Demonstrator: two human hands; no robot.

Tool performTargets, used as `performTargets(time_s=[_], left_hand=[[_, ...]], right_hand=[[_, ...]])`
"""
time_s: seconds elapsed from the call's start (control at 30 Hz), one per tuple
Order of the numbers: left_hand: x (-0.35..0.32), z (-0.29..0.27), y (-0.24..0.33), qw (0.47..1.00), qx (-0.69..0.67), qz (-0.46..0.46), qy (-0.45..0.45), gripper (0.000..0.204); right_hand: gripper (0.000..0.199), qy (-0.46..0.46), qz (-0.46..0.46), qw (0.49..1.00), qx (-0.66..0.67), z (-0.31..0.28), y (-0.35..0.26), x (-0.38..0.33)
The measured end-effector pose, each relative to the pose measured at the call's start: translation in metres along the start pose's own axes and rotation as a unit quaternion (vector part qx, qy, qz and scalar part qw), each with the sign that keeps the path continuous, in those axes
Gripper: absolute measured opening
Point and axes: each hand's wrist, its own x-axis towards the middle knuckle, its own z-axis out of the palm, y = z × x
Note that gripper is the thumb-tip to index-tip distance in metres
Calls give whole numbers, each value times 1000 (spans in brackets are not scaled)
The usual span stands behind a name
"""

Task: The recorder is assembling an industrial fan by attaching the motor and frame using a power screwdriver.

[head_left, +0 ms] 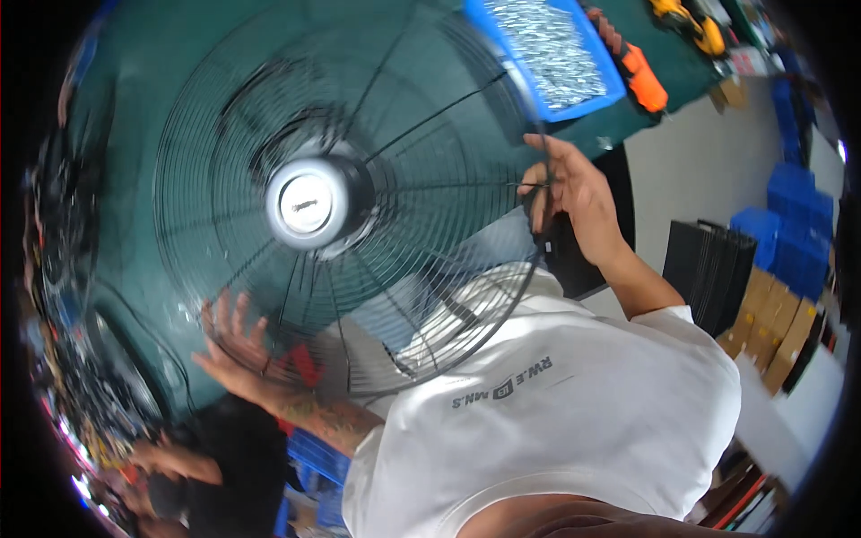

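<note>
A large round fan guard [439,186] of thin black wire lies over the green table in front of me. In its middle sits a silver and black hub [305,204] with a pale round face. My right hand [578,197] has its thumb and fingers closed around the guard's right rim. Low on the left side, my left hand [238,345] is at the guard's edge with its fingers spread. Some of those fingers show against the wires; whether they touch them I cannot tell. Parts of the picture are smeared by motion.
A blue bin [587,109] full of small metal parts stands at the far right of the table [134,224]. Beside it lie an orange-handled tool [646,81] and a yellow tool [704,34]. Another person in black [238,466] is at the lower left. Cardboard boxes [771,314] stand at right.
</note>
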Motion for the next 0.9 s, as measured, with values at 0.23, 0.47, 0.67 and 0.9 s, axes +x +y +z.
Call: performTargets(time_s=[0.23, 0.47, 0.67, 0.9], left_hand=[[21, 109, 109, 784, 479, 322, 226, 48], [73, 344, 107, 664, 500, 423, -361, 26], [105, 505, 12, 464, 596, 401, -518, 37], [99, 517, -30, 443, 627, 341, -542, 48]], right_hand=[[59, 301, 71, 913, 267, -155, -6, 24], [75, 191, 174, 909, 328, -258, -30, 60], [59, 275, 200, 928, 151, -284, -42, 103], [60, 446, -93, 888, -58, -249, -20, 117]])
